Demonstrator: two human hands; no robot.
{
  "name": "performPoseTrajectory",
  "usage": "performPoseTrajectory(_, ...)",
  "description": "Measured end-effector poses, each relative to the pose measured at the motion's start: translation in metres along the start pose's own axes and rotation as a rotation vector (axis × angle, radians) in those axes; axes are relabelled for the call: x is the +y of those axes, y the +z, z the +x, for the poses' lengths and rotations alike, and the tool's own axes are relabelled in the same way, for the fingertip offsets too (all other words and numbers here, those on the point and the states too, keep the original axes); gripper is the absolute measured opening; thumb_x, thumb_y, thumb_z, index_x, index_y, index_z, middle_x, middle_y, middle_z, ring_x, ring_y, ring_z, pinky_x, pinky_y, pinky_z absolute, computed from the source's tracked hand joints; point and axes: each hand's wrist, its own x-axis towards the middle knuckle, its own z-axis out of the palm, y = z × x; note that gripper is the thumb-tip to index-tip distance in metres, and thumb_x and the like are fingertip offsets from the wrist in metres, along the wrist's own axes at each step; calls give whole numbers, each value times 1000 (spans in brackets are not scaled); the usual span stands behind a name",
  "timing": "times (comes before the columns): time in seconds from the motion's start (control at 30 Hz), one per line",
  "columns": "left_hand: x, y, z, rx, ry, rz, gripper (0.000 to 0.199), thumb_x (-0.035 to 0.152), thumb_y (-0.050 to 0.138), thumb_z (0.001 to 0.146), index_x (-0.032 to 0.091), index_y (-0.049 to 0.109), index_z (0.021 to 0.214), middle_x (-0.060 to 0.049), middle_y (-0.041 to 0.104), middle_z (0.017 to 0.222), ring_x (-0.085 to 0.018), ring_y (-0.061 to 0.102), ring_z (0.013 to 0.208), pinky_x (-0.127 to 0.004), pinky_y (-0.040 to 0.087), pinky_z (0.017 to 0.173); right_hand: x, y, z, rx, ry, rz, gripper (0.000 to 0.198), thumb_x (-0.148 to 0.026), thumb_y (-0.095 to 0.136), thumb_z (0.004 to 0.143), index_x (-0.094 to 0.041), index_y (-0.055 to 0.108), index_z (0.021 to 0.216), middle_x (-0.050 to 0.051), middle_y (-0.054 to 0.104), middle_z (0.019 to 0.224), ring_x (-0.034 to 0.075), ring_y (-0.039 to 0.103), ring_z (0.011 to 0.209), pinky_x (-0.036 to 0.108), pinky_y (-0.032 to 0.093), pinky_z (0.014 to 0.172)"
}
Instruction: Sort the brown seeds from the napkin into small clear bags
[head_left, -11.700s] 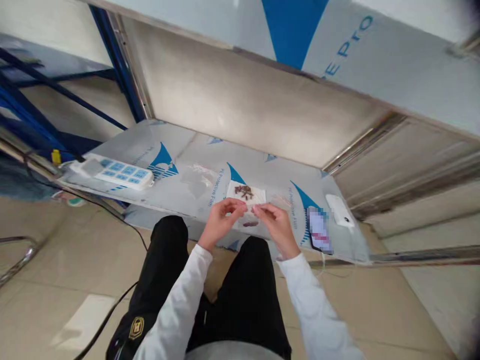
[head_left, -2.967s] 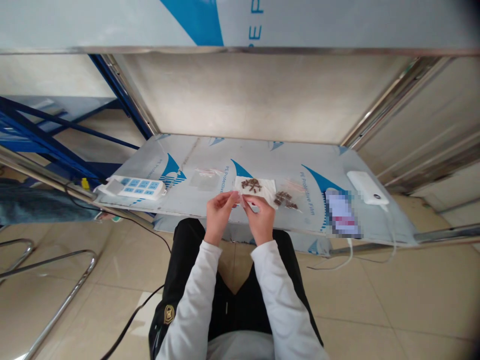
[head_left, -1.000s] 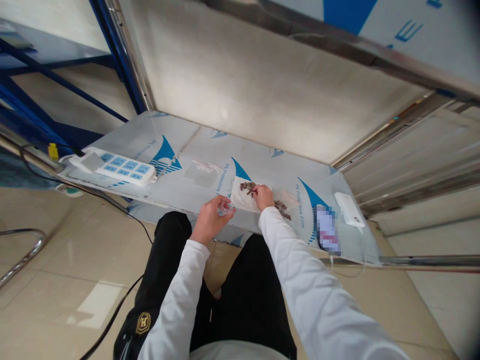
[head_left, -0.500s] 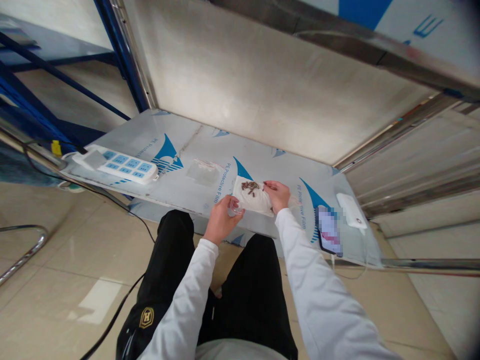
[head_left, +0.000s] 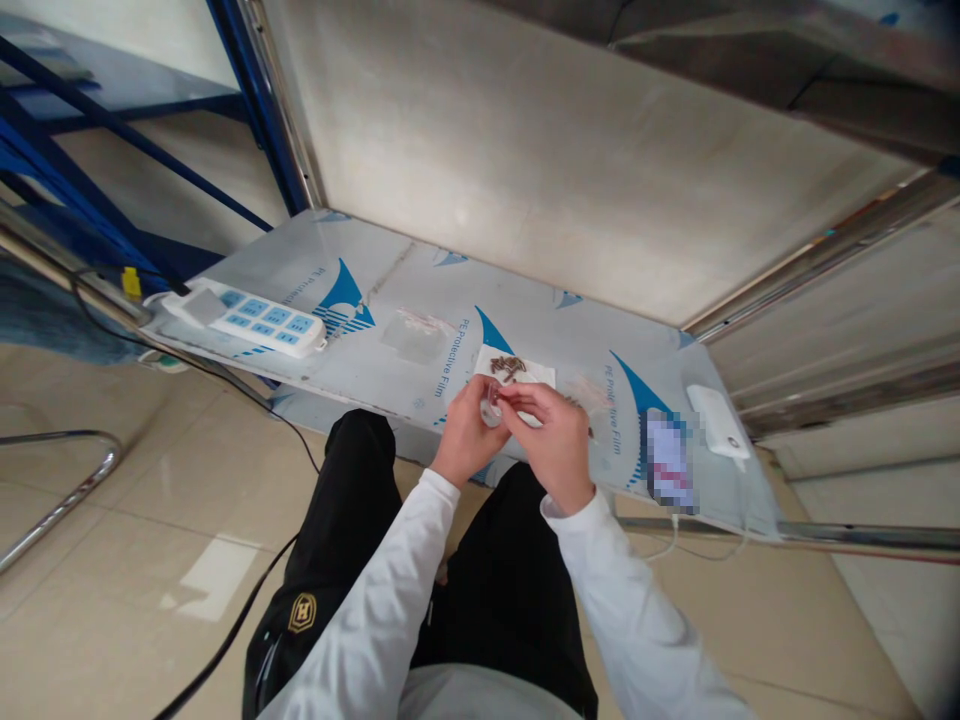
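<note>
My left hand (head_left: pixel 468 432) is closed around a small clear plastic container (head_left: pixel 491 410), held above the front part of the table. My right hand (head_left: pixel 553 440) meets it there, its thumb and forefinger pinched together at the container's opening. Whatever sits between those fingertips is too small to make out. Just behind both hands lies a white cloth or paper sheet (head_left: pixel 529 375). On it is a loose pile of small brown pieces (head_left: pixel 507 367), short and thin; a few more show by my right hand, which partly covers the sheet.
A white power strip (head_left: pixel 274 325) lies at the left. Clear plastic bags (head_left: pixel 416 338) rest left of the sheet. At the right are a phone (head_left: pixel 667 460) and a white device (head_left: pixel 716 422) with a cable. A metal shelf edge (head_left: pixel 712 75) hangs overhead.
My right hand has moved left from the pile on the sheet to the container in my left hand. My left hand has shifted slightly right and up, and the view has tilted a little.
</note>
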Motion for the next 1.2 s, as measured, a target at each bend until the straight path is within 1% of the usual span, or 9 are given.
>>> performPoseTrajectory(0.2, 4, -4, 0, 5, 32, -27, 22, 17, 59, 69, 20, 47, 87, 0, 57, 77, -16, 55, 73, -26, 41, 70, -18, -18, 5, -79, -151, -335, 13, -18, 61, 79, -21, 69, 89, 3, 72, 84, 16, 65, 71, 29, 53, 71)
performPoseTrajectory(0.5, 5, -3, 0, -27, 62, -42, 22, 15, 60, 67, 20, 48, 85, 0, 58, 79, -16, 56, 74, -27, 42, 71, -38, -31, 20, -458, -192, -638, 20, -7, 57, 80, -18, 72, 88, 6, 69, 85, 17, 63, 72, 29, 47, 70)
performPoseTrajectory(0.57, 7, -2, 0, -24, 57, -46, 22, 15, 60, 67, 20, 48, 85, 0, 58, 79, -16, 56, 74, -27, 42, 70, -38, -30, 22, -461, -222, -612, 22, -6, 55, 81, -19, 72, 90, 6, 69, 88, 17, 64, 76, 28, 47, 72)
performPoseTrajectory(0.77, 2, -1, -2, -9, 34, -56, 19, 18, 60, 72, 19, 50, 87, -1, 61, 80, -16, 58, 74, -26, 42, 68, -28, -16, 7, -248, -158, -420, 14, -21, 63, 82, -21, 71, 93, 3, 71, 83, 15, 61, 69, 27, 48, 71)
performPoseTrajectory(0.87, -13, -2, -3, 5, 23, -43, 19, 17, 60, 71, 20, 50, 86, 0, 60, 78, -15, 58, 74, -26, 43, 68, -6, -9, 2, -204, -140, -333, 18, -29, 59, 85, -22, 72, 95, 4, 71, 84, 15, 61, 71, 27, 49, 71)
performPoseTrajectory(0.97, -27, -6, -2, 73, -31, -10, 20, 20, 62, 70, 20, 50, 86, 3, 57, 72, -13, 56, 68, -25, 43, 68, 39, -7, 16, -26, -32, -229, 25, -35, 53, 87, -19, 71, 96, 6, 72, 89, 16, 62, 71, 28, 50, 70)
performPoseTrajectory(1.03, -33, -11, 0, 111, -76, 5, 20, 22, 63, 71, 20, 51, 87, 3, 57, 71, -12, 56, 66, -24, 43, 68, 76, -6, 32, 54, 96, -343, 27, -35, 56, 82, -16, 70, 96, 7, 72, 86, 15, 60, 64, 30, 50, 69)
performPoseTrajectory(1.1, -37, -16, 2, 125, -104, 12, 21, 24, 63, 71, 20, 51, 88, 4, 57, 71, -11, 56, 66, -24, 43, 68, 109, -3, 47, -3, 172, -546, 28, -33, 62, 76, -14, 70, 96, 8, 70, 87, 16, 60, 64, 31, 49, 72)
performPoseTrajectory(1.2, -38, -21, 5, 134, -113, 16, 23, 24, 64, 71, 21, 51, 90, 4, 56, 71, -11, 55, 65, -24, 44, 68, 137, 6, 58, -58, 194, -662, 19, -27, 65, 72, -16, 71, 86, 8, 69, 85, 18, 62, 75, 30, 47, 78)
